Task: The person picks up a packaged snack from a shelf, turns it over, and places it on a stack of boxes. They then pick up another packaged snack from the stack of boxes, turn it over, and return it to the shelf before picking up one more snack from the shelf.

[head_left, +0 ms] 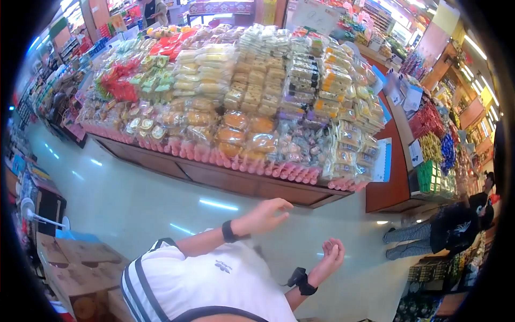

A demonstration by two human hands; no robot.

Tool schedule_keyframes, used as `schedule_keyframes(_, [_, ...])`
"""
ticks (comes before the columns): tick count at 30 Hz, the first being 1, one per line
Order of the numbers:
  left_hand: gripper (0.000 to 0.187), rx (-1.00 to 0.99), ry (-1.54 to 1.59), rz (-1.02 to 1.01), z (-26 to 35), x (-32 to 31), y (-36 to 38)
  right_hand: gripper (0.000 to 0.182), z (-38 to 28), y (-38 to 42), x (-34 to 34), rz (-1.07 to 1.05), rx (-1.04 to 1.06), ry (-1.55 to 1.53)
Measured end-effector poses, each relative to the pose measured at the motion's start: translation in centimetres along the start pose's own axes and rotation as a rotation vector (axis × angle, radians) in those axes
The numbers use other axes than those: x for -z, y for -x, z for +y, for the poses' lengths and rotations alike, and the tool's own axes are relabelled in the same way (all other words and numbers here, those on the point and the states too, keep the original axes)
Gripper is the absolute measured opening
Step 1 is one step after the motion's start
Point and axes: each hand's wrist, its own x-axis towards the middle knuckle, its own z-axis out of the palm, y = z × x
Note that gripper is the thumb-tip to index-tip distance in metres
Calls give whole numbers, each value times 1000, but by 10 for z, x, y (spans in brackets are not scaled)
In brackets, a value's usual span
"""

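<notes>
My left hand point(268, 215) is held out over the floor in front of the display, fingers loosely stretched and nothing in it. It is apart from the goods. Lower and to the right, my right hand point(331, 257) is raised with its fingers curled in, and no object shows in it. Both wrists wear black bands. Nearest to my hands is the display stand point(241, 185), its front edge lined with pink trim. On it lie packaged buns point(233, 126), small wrapped sweets point(300, 142) and stacked packs of pastries point(335, 80).
Brown cartons point(80, 257) stand at lower left beside a white fan point(45, 214). To the right, a person point(456, 231) in dark top and striped trousers is by the shelves. A wooden counter point(394, 161) adjoins the display. Glossy floor point(134, 182) runs along the stand's front.
</notes>
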Motion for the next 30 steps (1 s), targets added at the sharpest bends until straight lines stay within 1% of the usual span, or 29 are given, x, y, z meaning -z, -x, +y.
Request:
schedule_keyframes(1, [32,19,-15,7,0,-1,-3,23,1,-7,-1,11,-19,-9])
schedule_keyframes(2, [32,28,-27,1,-1,-2,-9,23,5,-13,-2,-36,-31,43])
schedule_keyframes(4, [32,-68,-31,32,-22,-3,-16,23,17,-35,0,-54,-21,140])
schedule_keyframes(5, [30,-48,3,38,-21,2,-22,24,30,-45,-2,-74,14,161])
schedule_keyframes(6, [29,80,52,60,-20,3,-26,25,42,-53,-6,-89,48,191])
schedule_keyframes(7, [29,62,-8,67,-26,10,-32,26,52,-60,-14,-115,89,226])
schedule_keyframes(8, [29,129,49,93,-27,13,-35,27,56,-66,-24,-154,126,262])
schedule_keyframes(10, [27,134,37,115,-56,23,-39,27,46,-72,-51,-250,28,189])
schedule_keyframes(13, [25,203,72,174,-83,41,-56,25,52,-88,-89,-330,-51,92])
schedule_keyframes(15, [24,155,131,232,-138,54,-70,27,70,-100,-115,-361,-30,179])
schedule_keyframes(16, [24,153,107,223,-136,67,-80,27,74,-101,-130,-363,-13,247])
schedule_keyframes(18, [26,245,168,221,-148,88,-99,28,92,-110,-162,-393,13,337])
schedule_keyframes(19, [26,288,198,225,-160,99,-108,26,110,-114,-180,-369,74,373])
schedule_keyframes(20, [27,343,123,266,-189,106,-115,25,117,-116,-198,-385,105,379])
schedule_keyframes(21, [31,284,96,289,-176,115,-124,25,124,-119,-218,-400,133,384])
schedule_keyframes(22, [32,296,87,292,-201,122,-137,26,122,-123,-240,-410,185,422])
schedule_keyframes(23, [34,318,78,295,-235,126,-143,27,120,-126,-254,-454,180,440])
schedule_keyframes(24, [38,350,-6,267,-270,130,-147,28,132,-133,-271,-463,195,487])
schedule_keyframes(26, [42,384,93,126,-278,139,-166,34,167,-146,-301,-468,242,579])
schedule_keyframes(27, [44,400,145,60,-272,140,-177,37,182,-153,-315,-463,279,622])
schedule_keyframes(28, [43,266,394,128,-229,139,-186,41,190,-159,-327,-462,317,667])
schedule_keyframes(30, [47,430,345,49,-221,146,-192,47,192,-158,-346,-442,370,787])
